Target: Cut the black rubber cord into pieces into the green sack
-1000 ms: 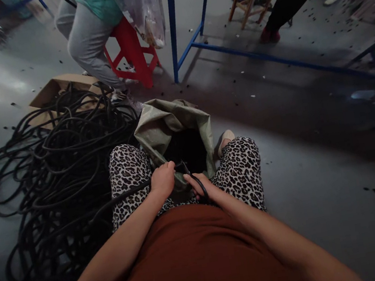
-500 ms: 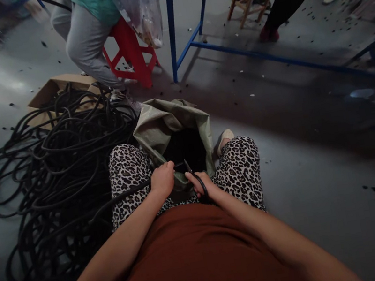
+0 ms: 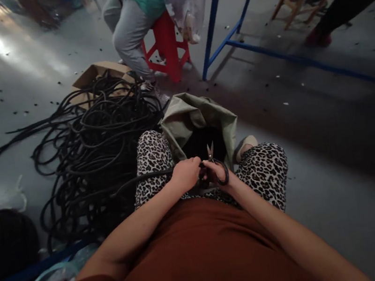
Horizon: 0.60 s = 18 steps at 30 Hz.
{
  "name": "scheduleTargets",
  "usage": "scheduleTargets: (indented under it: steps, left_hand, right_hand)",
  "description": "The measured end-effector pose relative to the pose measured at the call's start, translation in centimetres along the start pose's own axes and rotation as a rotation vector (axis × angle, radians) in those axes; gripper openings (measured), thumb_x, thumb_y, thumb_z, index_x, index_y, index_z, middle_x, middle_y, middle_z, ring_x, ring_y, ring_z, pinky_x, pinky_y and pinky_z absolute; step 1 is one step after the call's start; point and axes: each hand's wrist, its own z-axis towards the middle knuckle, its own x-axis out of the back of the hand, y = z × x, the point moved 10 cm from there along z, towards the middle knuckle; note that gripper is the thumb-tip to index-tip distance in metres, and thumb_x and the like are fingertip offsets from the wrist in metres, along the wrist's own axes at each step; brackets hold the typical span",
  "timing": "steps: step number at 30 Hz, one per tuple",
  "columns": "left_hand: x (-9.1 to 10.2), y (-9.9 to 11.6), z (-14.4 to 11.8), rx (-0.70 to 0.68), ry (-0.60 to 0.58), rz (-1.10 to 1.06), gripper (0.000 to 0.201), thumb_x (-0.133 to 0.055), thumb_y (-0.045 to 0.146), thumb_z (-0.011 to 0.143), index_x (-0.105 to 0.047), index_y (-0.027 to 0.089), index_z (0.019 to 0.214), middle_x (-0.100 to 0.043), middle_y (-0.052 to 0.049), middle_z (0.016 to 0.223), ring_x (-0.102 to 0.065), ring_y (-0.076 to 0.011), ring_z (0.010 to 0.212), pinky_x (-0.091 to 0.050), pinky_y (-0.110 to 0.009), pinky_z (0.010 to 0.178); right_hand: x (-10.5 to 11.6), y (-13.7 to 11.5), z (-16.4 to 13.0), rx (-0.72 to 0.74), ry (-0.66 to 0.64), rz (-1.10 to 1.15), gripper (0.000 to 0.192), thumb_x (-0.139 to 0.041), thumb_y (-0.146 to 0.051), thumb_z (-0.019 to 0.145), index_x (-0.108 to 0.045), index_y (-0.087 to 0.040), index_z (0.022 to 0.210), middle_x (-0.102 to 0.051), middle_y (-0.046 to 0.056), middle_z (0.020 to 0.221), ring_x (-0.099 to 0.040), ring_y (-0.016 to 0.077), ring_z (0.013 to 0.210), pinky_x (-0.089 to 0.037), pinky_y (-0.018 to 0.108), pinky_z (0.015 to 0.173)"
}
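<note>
The left hand (image 3: pixel 186 174) was closed around a black cable (image 3: pixel 143 178), holding it over the lap. The right hand (image 3: pixel 218 171) gripped scissors (image 3: pixel 214 164) by the handles, blades open and pointing up, just beside the left hand. An open sack (image 3: pixel 197 115) stood between the knees. The cable ran left to a tangled pile (image 3: pixel 91 141) on the floor (image 3: pixel 321 176).

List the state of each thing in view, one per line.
Left hand: closed around the black cable.
Right hand: gripping scissors, blades pointing up, slightly parted.
Sack: open between the knees.
Cable pile: tangled on floor.
Cardboard box: open.
</note>
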Motion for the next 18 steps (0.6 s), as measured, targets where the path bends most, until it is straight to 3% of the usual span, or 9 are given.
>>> scheduleTargets:
  steps: [6,10,12,14,16,18]
  left_hand:
    - [2.7,-0.1,-2.2,-0.061,0.159,-0.091,0.012,-0.047,0.022,0.087,-0.055,0.017,0.094,-0.065,-0.007,0.085,-0.061,-0.0208,0.081,-0.045,-0.033,0.07]
    - [5.9,-1.7,-5.5,-0.136,0.344,-0.316,0.023,-0.054,0.026,0.084,-0.055,0.019,0.105,-0.065,-0.007,0.102,-0.059,-0.0196,0.098,-0.045,-0.034,0.087]
    - [7.9,-5.5,-8.5,-0.037,0.536,-0.415,0.024,-0.054,0.026,0.083,-0.055,0.021,0.106,-0.063,-0.006,0.106,-0.057,-0.0179,0.102,-0.043,-0.034,0.092]
    - [8.7,-11.7,-12.7,0.208,0.735,-0.454,0.019,-0.054,0.026,0.082,-0.056,0.021,0.1,-0.062,-0.006,0.101,-0.057,-0.0181,0.1,-0.043,-0.035,0.092]
    - [7.4,-18.9,-18.0,0.569,0.872,-0.475,0.016,-0.053,0.026,0.081,-0.056,0.019,0.095,-0.06,-0.007,0.097,-0.056,-0.0192,0.096,-0.043,-0.037,0.091]
    - [3.7,-25.3,-23.7,0.984,0.918,-0.566,0.011,-0.054,0.021,0.077,-0.055,0.018,0.087,-0.059,-0.007,0.091,-0.055,-0.0205,0.095,-0.042,-0.039,0.092]
  right_hand:
    - [-3.0,-1.3,-0.2,0.031,-0.096,-0.042,0.03,-0.073,-0.031,0.065,-0.061,-0.013,0.086,-0.062,0.002,0.062,-0.052,0.0112,0.045,-0.038,0.021,0.041]
    - [-4.4,-2.5,-1.4,0.039,-0.083,-0.067,0.032,-0.073,-0.029,0.063,-0.061,-0.014,0.088,-0.059,0.0,0.059,-0.051,0.0107,0.045,-0.037,0.02,0.041]
    - [-5.0,-3.4,-2.4,0.058,-0.075,-0.083,0.034,-0.072,-0.029,0.063,-0.06,-0.014,0.091,-0.058,0.0,0.058,-0.051,0.0108,0.045,-0.037,0.02,0.041]
    - [-5.5,-4.5,-3.6,0.095,-0.095,-0.118,0.034,-0.071,-0.03,0.066,-0.06,-0.015,0.095,-0.059,0.0,0.059,-0.051,0.0108,0.045,-0.037,0.02,0.041]
    - [-5.8,-5.5,-5.0,0.14,-0.116,-0.147,0.034,-0.07,-0.031,0.069,-0.06,-0.015,0.097,-0.059,0.0,0.059,-0.052,0.011,0.047,-0.038,0.021,0.043]
    - [-6.0,-6.1,-6.3,0.172,-0.144,-0.158,0.034,-0.07,-0.031,0.071,-0.06,-0.016,0.1,-0.058,0.0,0.061,-0.052,0.0112,0.048,-0.039,0.021,0.045]
